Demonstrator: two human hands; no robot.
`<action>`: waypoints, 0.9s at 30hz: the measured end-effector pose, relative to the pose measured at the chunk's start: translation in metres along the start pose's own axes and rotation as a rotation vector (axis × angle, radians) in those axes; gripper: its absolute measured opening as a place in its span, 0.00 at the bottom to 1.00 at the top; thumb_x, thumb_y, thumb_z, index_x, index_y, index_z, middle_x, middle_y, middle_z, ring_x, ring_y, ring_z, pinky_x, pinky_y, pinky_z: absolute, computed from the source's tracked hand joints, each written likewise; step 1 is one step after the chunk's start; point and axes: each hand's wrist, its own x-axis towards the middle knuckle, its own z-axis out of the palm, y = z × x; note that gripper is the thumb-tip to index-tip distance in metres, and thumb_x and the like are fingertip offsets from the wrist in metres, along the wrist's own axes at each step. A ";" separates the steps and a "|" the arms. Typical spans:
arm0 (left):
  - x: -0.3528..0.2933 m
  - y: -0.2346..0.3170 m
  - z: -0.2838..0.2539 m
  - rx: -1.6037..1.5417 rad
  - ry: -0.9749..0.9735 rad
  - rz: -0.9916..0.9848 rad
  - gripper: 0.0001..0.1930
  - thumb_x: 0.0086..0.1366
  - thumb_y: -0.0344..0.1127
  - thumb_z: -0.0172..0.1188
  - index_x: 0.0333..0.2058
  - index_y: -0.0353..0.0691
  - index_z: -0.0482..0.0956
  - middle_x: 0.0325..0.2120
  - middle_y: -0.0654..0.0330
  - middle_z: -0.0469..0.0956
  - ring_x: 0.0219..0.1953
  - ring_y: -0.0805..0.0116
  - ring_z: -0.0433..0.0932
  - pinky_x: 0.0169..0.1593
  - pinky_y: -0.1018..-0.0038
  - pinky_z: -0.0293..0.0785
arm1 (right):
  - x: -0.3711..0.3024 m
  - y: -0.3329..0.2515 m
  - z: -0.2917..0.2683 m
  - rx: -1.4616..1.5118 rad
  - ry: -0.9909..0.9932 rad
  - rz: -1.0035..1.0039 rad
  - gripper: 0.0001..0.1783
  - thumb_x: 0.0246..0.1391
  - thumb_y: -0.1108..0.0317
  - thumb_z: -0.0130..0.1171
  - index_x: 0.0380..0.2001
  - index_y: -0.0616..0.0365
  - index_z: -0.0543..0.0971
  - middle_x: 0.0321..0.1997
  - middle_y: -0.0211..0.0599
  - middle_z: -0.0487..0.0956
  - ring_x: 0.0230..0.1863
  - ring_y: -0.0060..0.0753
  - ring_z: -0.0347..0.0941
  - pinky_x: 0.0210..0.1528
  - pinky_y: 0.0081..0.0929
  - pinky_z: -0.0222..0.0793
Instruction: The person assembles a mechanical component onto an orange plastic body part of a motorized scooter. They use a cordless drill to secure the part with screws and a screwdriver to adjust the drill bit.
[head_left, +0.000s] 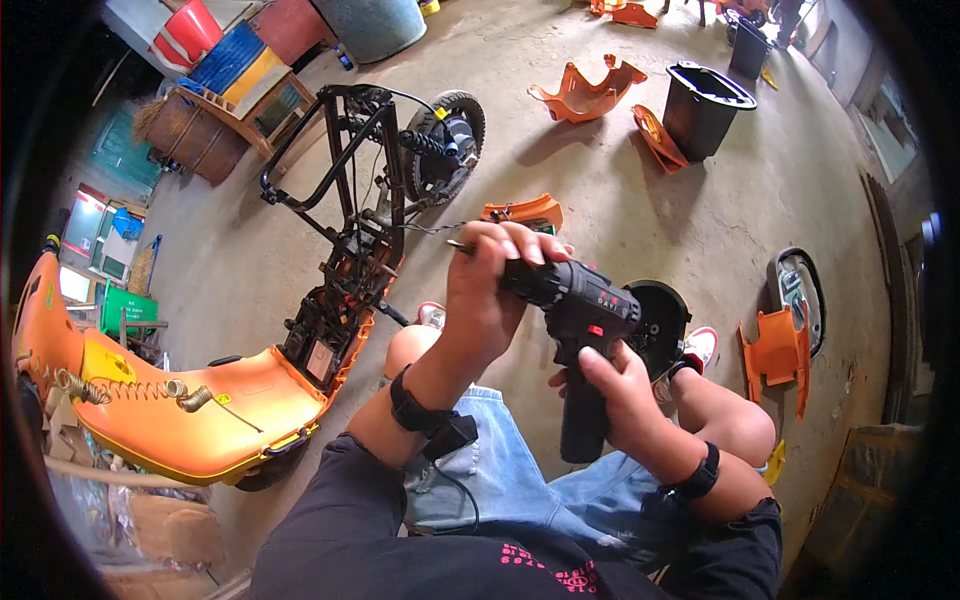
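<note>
A black cordless drill (590,298) with a small red switch is held above my lap, its front end pointing to the upper left. My right hand (630,395) is wrapped round its handle. At the front, my left hand (487,290) closes over the chuck. A thin metal bit (460,246) sticks out past my left fingers. To the left stands a partly stripped orange scooter (200,410), its black tube frame (335,150) and wiring bare. Behind the drill, a round black part (660,325) lies on the floor between my legs.
Orange body panels (590,95) lie about the concrete floor, some beside a black bin-shaped box (700,115). At right rests another orange panel (775,345) near a black-rimmed oval part (797,285). A rusty drum (205,140) and a wooden stand (270,120) are at the far left.
</note>
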 end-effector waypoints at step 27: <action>0.130 -0.069 -0.077 0.837 -0.208 -0.400 0.24 0.72 0.52 0.47 0.48 0.34 0.75 0.39 0.55 0.82 0.43 0.67 0.80 0.49 0.72 0.73 | -0.014 -0.113 -0.073 0.016 0.052 -0.655 0.37 0.46 0.66 0.61 0.60 0.65 0.62 0.46 0.43 0.75 0.30 0.27 0.74 0.34 0.24 0.72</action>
